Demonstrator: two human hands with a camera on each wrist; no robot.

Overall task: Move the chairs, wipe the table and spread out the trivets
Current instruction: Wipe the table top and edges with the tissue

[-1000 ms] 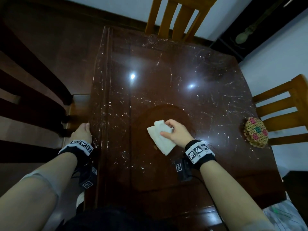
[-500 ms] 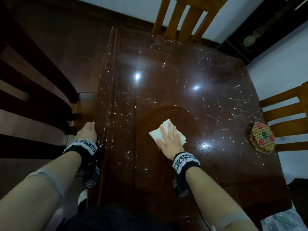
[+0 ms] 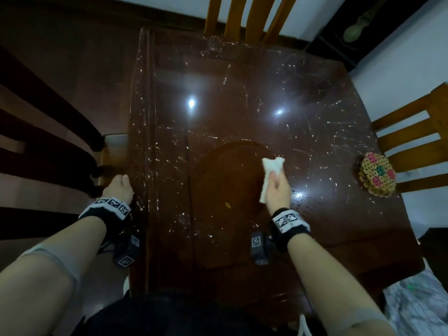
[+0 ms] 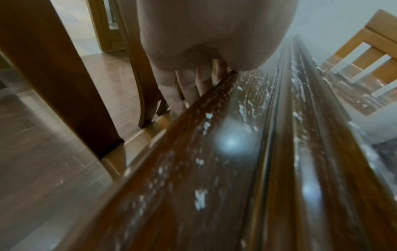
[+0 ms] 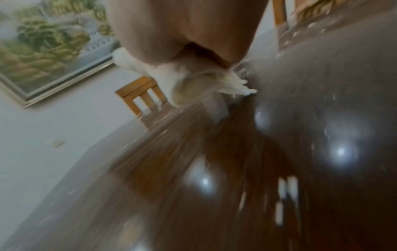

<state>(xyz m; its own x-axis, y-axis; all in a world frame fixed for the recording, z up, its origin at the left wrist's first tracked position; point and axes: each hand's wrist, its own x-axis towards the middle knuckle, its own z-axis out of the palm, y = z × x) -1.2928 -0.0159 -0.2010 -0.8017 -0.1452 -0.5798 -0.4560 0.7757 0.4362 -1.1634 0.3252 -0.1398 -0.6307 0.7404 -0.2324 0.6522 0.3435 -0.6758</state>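
The dark glossy table (image 3: 218, 88) is flecked with white smears, with a cleaner oval patch (image 3: 228, 180) at its middle. My right hand (image 3: 276, 188) grips a bunched white cloth (image 3: 271, 167) against the top at the patch's right edge; in the right wrist view the cloth (image 5: 193, 81) pokes out under curled fingers. My left hand (image 3: 120, 187) rests on the table's left edge, with straight fingers (image 4: 189, 86) reaching down past the rim. A round beaded trivet stack (image 3: 377, 177) lies near the right edge.
A light wooden chair (image 3: 249, 18) stands at the far end and another (image 3: 412, 134) at the right side behind the trivets. A dark chair back (image 3: 46, 132) is close on the left. A striped cloth (image 3: 417, 304) lies at the lower right.
My right hand has swept the cloth from the middle of the patch to its right edge. It went from lying flat to gripping the cloth bunched. The left hand has stayed put.
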